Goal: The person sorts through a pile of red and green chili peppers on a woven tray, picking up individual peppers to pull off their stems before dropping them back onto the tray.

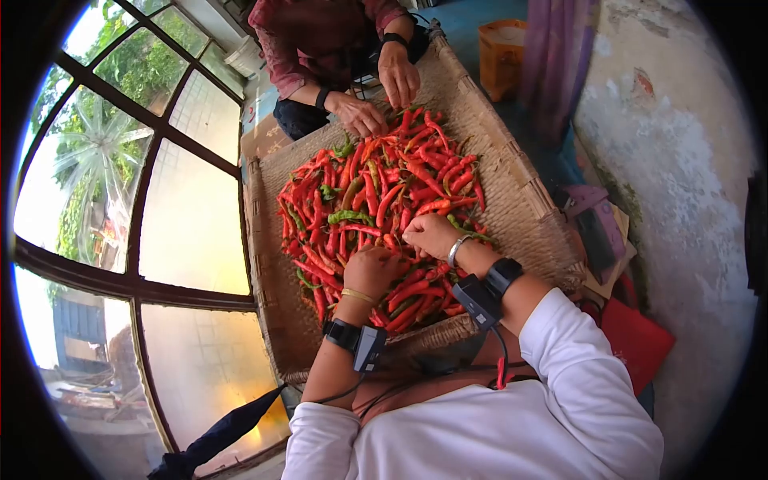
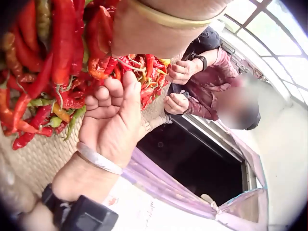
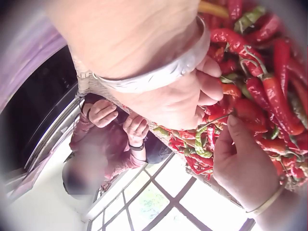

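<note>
A thick heap of red chili peppers point(image 1: 352, 184), with a few green and orange ones mixed in, lies on a woven mat with raised edges point(image 1: 512, 152). My left hand point(image 1: 373, 272) is over the near part of the heap; its thumb and finger pinch a chili pepper at its thin stem point(image 3: 214, 120). Close beside it is my right hand point(image 1: 436, 236), palm turned toward the left one. In the left wrist view, the right hand point(image 2: 110, 106) has curled fingers and its thumb near the index finger; I cannot tell whether it pinches anything.
Across the mat sits another person in a patterned red top point(image 1: 320, 40), whose hands point(image 1: 364, 116) reach into the far peppers. A paned window point(image 1: 192, 216) runs along the left. On the right are a red bag point(image 1: 636, 340), an orange bin point(image 1: 502, 60) and a worn wall point(image 1: 672, 160).
</note>
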### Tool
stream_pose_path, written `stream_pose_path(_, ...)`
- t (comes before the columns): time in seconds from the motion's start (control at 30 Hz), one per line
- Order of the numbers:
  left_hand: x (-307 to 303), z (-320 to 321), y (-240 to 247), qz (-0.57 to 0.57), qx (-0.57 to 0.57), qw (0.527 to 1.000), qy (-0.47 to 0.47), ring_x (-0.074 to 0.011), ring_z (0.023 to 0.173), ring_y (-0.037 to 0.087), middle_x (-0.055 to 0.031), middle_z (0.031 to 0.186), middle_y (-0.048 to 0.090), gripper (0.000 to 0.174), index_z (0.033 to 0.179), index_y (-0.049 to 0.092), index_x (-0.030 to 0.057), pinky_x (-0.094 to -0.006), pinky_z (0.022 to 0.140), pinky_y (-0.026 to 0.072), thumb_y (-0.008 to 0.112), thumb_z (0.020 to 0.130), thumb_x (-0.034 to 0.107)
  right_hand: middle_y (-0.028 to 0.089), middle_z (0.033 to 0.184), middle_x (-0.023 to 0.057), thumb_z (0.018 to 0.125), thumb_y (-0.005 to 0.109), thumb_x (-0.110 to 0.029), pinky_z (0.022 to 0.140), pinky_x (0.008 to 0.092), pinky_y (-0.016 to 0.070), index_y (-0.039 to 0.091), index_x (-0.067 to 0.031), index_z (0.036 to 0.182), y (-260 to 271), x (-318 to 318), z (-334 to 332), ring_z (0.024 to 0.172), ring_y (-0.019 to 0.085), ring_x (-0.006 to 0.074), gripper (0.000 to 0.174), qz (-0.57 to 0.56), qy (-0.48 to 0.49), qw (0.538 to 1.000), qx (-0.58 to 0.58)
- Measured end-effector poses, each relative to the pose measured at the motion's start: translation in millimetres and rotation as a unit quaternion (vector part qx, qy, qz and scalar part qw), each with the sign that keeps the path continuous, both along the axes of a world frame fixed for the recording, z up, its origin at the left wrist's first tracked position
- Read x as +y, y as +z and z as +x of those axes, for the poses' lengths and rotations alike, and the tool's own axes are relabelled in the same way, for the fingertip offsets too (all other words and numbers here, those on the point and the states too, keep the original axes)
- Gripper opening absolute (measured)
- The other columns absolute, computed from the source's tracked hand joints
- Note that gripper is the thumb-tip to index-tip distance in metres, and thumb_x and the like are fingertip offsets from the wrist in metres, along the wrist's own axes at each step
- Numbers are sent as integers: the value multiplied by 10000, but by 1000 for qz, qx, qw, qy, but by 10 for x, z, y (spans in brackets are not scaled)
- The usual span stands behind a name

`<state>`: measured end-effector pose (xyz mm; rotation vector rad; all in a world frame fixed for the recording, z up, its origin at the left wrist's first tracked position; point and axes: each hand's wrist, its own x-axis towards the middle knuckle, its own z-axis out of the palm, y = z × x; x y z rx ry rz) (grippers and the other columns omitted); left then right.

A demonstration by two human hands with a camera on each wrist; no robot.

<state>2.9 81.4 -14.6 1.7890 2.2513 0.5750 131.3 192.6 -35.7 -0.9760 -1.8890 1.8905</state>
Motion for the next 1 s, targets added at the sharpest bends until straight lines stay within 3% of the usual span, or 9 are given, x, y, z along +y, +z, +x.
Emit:
stream_pose_path(0.17,-17,26,98,60,-157,986,9,-164,553,532,-86,647,544,172,752,581,16,-283,512,426,607,731,184,550,586,28,772,554,-329,398,242,393,560,-32,732,179,14,29,468,531,110,300,-62,12,997,-43)
stream_pose_path(0.23,-27,73,112,28,-360,932,19,-65,568,507,-36,659,557,119,800,561,4,-209,508,407,589,759,112,547,595,24,772,550,-353,387,230,380,558,-36,741,196,17,33,474,529,106,318,-84,19,995,-49)
stream_pose_path(0.47,-21,109,-19,0,-404,911,-88,-14,564,460,32,689,547,156,913,541,22,-150,487,366,543,814,143,529,585,14,768,543,-351,353,216,336,538,-53,724,0,84,47,429,452,80,301,-225,32,968,107)
stream_pose_path(0.57,-13,101,200,-82,-510,856,-14,-20,538,457,25,684,554,149,912,545,25,-154,470,365,527,822,141,522,584,21,777,527,-300,346,219,329,532,-56,734,91,77,44,421,436,80,248,-261,-61,959,96)
stream_pose_path(0.7,118,-104,311,-64,-483,873,-3,-22,495,429,20,641,548,137,918,539,20,-155,449,351,500,832,119,516,587,30,792,505,-256,343,215,324,527,-52,774,119,148,67,424,441,82,206,-266,-156,946,96)
stream_pose_path(0.83,416,-298,521,-30,-406,913,-5,-32,543,472,-6,741,567,190,988,519,6,-155,467,370,492,835,115,513,578,30,799,500,-225,342,219,322,523,-49,777,181,138,76,424,442,83,178,-267,-143,948,99)
stream_pose_path(0.9,542,-287,566,213,-370,903,49,-93,605,542,-62,858,571,278,1033,483,-24,-209,527,435,534,811,135,505,558,21,807,499,-210,338,216,313,528,-51,783,165,135,66,426,446,80,163,-277,-122,948,97)
stream_pose_path(0.93,526,-306,529,213,-368,904,50,-93,605,542,-62,858,571,278,1033,483,-24,-209,527,435,534,811,135,505,558,21,807,499,-210,338,216,313,528,-51,783,163,129,61,426,446,80,163,-278,-121,948,98)
stream_pose_path(1.0,459,-343,400,166,-102,981,-8,-162,666,578,-134,976,550,393,1116,435,6,-268,572,457,575,773,136,534,572,35,781,528,-205,372,237,362,554,-35,811,160,120,56,446,484,97,174,-160,-76,983,40)
